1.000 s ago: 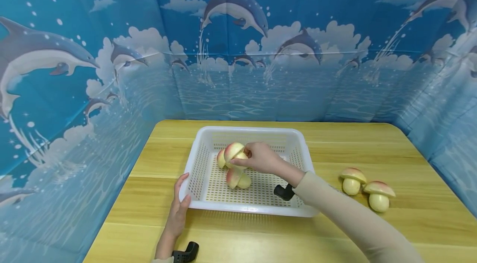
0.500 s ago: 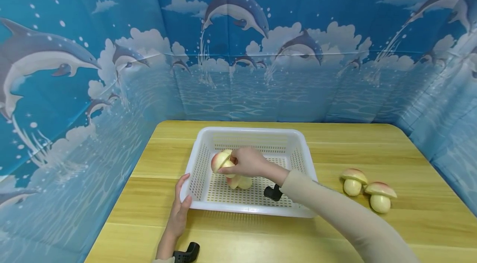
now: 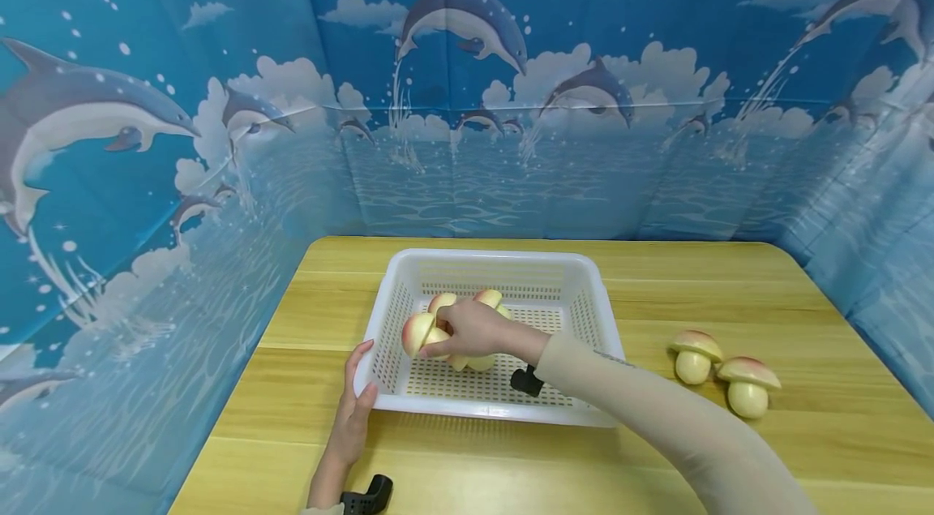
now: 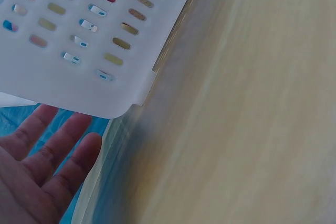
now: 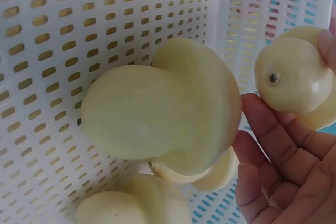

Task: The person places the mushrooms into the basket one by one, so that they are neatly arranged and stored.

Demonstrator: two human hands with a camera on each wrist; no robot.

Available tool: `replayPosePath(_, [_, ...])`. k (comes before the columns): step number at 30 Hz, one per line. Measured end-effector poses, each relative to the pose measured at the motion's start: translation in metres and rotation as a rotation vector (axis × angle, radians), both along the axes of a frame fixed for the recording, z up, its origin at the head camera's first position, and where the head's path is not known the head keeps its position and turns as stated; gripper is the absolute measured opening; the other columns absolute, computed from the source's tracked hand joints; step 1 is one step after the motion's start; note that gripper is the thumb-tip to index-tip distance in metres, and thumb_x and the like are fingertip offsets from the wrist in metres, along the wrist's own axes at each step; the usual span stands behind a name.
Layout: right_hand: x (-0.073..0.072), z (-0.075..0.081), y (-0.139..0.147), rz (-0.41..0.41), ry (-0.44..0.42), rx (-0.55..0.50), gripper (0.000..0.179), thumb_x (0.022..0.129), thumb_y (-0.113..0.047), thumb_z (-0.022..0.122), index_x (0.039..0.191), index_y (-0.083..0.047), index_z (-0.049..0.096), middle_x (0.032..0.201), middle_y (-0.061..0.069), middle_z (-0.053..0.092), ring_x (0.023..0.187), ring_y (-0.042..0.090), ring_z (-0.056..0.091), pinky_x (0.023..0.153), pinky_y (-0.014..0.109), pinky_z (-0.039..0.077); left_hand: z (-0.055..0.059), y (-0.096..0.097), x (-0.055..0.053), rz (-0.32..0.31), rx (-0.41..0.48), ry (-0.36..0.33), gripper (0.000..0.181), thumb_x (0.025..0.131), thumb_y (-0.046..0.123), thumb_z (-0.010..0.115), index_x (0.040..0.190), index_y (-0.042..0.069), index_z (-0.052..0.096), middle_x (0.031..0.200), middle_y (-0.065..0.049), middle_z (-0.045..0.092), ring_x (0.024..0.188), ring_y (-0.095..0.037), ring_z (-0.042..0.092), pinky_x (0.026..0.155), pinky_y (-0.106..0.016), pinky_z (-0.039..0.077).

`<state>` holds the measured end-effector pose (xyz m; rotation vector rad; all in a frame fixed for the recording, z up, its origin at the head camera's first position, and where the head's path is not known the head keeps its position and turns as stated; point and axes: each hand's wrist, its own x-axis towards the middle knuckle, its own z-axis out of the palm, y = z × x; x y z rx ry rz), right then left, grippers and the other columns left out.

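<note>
My right hand (image 3: 474, 328) reaches into a white perforated plastic basket (image 3: 489, 411) and pinches a cream, red-capped toy mushroom (image 3: 417, 333) near the left wall. In the right wrist view, thumb and fingers hold this mushroom (image 5: 291, 72) by its sides, with its stem end toward the camera. Beside the fingertips lies a second mushroom (image 5: 136, 114), with further ones beneath it, partly hidden. My left hand (image 3: 350, 418) rests against the basket's front left corner, thumb and index finger at the rim. In the left wrist view, its straight fingers (image 4: 71, 177) lie by the outer wall.
Two more toy mushrooms (image 3: 693, 357) stand upright on the wooden table (image 3: 248, 426), right of the basket. A blue dolphin-print curtain (image 3: 467, 166) borders the table at the back and sides. Each wrist carries a black camera mount (image 3: 368, 495).
My right hand has carried the held mushroom left and lower, toward the basket's left wall. Mushrooms behind it have come into view. My left hand stays at the corner.
</note>
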<state>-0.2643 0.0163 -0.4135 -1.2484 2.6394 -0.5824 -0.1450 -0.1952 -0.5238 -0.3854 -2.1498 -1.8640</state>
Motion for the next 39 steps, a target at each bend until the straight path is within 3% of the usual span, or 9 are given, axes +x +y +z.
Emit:
replayPosePath(10, [-0.004, -0.014, -0.008, 0.004, 0.067, 0.044, 0.046, 0.079, -0.062, 0.064, 0.067, -0.020, 0.049, 0.058, -0.007, 0.045, 0.063, 0.012, 0.041, 0.058, 0.027, 0.036, 0.001, 0.002, 0.000, 0.012, 0.004, -0.010, 0.054, 0.095, 0.017, 0.032, 0.147, 0.015, 0.018, 0.150, -0.019, 0.024, 0.126, -0.042, 0.035, 0.093, -0.060, 0.031])
replayPosePath(18, [-0.007, -0.022, -0.011, 0.006, 0.067, 0.070, 0.048, 0.078, -0.062, 0.064, 0.065, -0.019, 0.047, 0.056, -0.007, 0.042, 0.063, 0.013, 0.040, 0.061, 0.029, 0.035, 0.001, 0.001, 0.000, 0.010, -0.002, -0.011, 0.054, 0.095, 0.017, 0.032, 0.147, 0.017, 0.018, 0.150, -0.018, 0.025, 0.127, -0.042, 0.035, 0.093, -0.059, 0.032])
replayPosePath(28, [-0.006, -0.026, -0.013, 0.026, 0.042, 0.092, 0.048, 0.079, -0.062, 0.063, 0.063, -0.020, 0.049, 0.053, -0.008, 0.042, 0.060, 0.011, 0.040, 0.058, 0.028, 0.036, 0.001, 0.000, 0.001, 0.005, -0.009, -0.008, 0.053, 0.096, 0.017, 0.032, 0.148, 0.016, 0.018, 0.149, -0.019, 0.028, 0.126, -0.039, 0.037, 0.094, -0.041, 0.038])
replayPosePath(39, [-0.003, -0.033, -0.013, 0.020, 0.066, 0.108, 0.048, 0.079, -0.060, 0.065, 0.062, -0.019, 0.048, 0.053, -0.008, 0.039, 0.059, 0.010, 0.039, 0.057, 0.027, 0.036, -0.001, 0.001, -0.001, 0.010, -0.002, -0.002, 0.054, 0.095, 0.018, 0.032, 0.147, 0.016, 0.018, 0.149, -0.019, 0.027, 0.126, -0.042, 0.036, 0.092, -0.058, 0.033])
